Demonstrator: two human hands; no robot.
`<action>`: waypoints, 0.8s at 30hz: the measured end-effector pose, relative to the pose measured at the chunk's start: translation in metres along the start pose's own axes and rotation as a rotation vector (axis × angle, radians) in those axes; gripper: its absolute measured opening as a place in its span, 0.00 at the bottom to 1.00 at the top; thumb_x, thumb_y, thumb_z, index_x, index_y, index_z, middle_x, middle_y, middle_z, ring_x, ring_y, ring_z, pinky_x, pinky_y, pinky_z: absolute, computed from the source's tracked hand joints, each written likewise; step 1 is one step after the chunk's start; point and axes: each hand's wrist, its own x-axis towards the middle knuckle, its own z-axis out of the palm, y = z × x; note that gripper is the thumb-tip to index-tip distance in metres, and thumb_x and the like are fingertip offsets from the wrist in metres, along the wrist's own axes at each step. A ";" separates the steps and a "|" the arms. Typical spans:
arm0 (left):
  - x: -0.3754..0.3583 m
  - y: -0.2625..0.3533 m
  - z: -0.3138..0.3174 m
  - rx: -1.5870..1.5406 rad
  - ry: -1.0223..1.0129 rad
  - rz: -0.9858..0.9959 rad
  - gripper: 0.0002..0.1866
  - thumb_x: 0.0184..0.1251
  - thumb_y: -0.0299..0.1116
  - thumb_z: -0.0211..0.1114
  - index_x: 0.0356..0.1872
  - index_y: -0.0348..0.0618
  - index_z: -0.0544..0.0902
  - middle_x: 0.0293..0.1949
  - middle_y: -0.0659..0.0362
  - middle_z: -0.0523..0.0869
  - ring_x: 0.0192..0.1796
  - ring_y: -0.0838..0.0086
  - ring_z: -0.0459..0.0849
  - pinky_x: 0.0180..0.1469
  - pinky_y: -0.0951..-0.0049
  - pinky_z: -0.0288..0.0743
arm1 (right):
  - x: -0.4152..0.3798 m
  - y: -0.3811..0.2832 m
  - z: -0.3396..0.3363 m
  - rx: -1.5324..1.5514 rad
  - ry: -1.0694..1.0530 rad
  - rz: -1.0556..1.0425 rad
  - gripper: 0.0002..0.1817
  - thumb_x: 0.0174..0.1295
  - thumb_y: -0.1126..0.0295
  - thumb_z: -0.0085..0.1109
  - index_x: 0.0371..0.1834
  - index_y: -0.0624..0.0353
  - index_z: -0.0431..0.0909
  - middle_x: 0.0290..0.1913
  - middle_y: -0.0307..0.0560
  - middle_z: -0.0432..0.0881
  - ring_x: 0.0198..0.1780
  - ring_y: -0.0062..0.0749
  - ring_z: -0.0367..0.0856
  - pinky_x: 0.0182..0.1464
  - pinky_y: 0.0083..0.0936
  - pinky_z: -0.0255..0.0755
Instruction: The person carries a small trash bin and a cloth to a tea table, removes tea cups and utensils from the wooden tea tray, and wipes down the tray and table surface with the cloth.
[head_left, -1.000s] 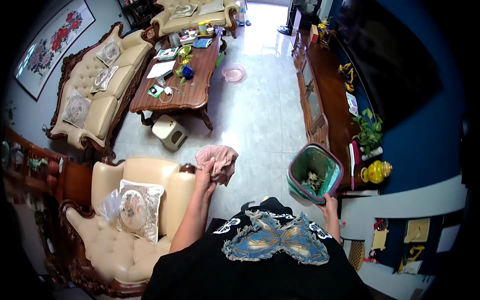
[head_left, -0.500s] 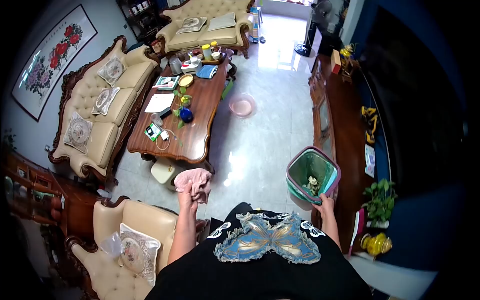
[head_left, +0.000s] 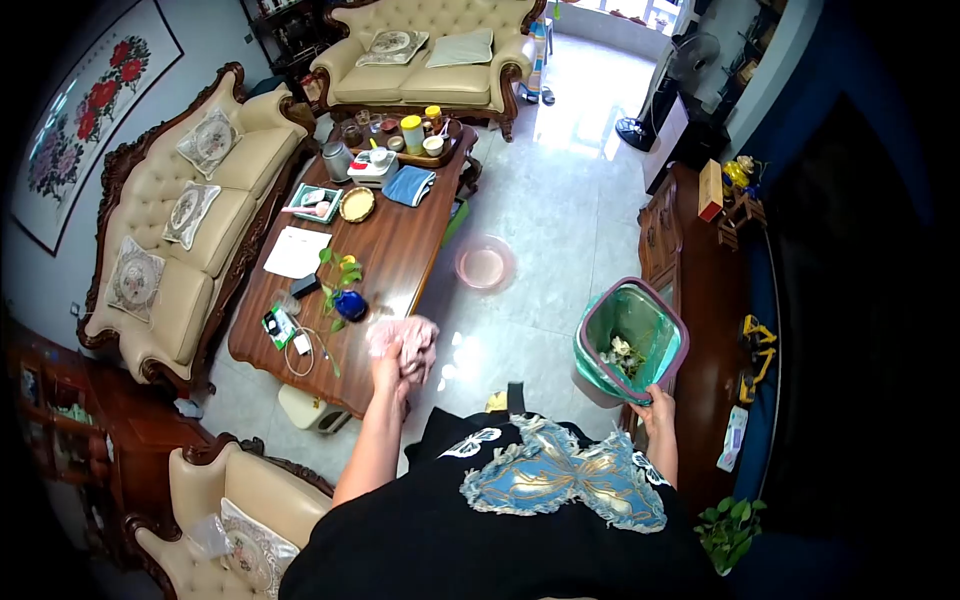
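Observation:
My left hand [head_left: 390,374] grips a bunched pink cloth [head_left: 408,345] beside the near right corner of the wooden coffee table [head_left: 385,270]. My right hand [head_left: 655,412] is closed on the near rim of a trash bin [head_left: 683,345] with a purple rim, tilted toward me. A green bag [head_left: 592,372] lines the bin. Some pale, crumpled waste [head_left: 622,355] lies inside it. On the floor ahead stands a pinkish see-through basin [head_left: 485,265].
Cream sofas [head_left: 235,170] line the left and far sides, with an armchair [head_left: 215,490] at lower left. A TV cabinet [head_left: 700,290] runs along the right. A blue vase [head_left: 349,306] with a plant, a blue cloth [head_left: 409,186] and jars stand on the table. Far off is a fan [head_left: 680,75].
The view has shifted forward, nearer the table. My left hand with the pink cloth has come alongside the table's near corner. My right hand still holds the bin.

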 end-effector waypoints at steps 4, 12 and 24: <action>0.096 0.009 0.112 0.107 -0.058 0.045 0.20 0.69 0.28 0.67 0.60 0.35 0.78 0.49 0.51 0.88 0.45 0.61 0.90 0.46 0.57 0.88 | 0.058 -0.036 0.004 0.060 0.016 -0.045 0.18 0.64 0.67 0.61 0.54 0.67 0.75 0.49 0.52 0.84 0.44 0.45 0.89 0.45 0.43 0.88; 0.220 -0.022 0.300 -0.024 -0.115 0.255 0.21 0.67 0.29 0.71 0.59 0.35 0.79 0.50 0.51 0.88 0.48 0.63 0.89 0.51 0.61 0.85 | 0.223 -0.124 0.004 0.065 0.047 0.032 0.16 0.65 0.68 0.62 0.50 0.69 0.77 0.44 0.51 0.86 0.40 0.42 0.89 0.44 0.40 0.89; 0.340 0.000 0.390 -0.103 0.349 0.128 0.21 0.69 0.31 0.67 0.61 0.36 0.76 0.47 0.46 0.87 0.40 0.59 0.90 0.34 0.55 0.89 | 0.515 -0.353 0.176 -0.180 -0.080 0.069 0.18 0.64 0.69 0.61 0.54 0.69 0.76 0.48 0.51 0.84 0.43 0.45 0.88 0.43 0.41 0.88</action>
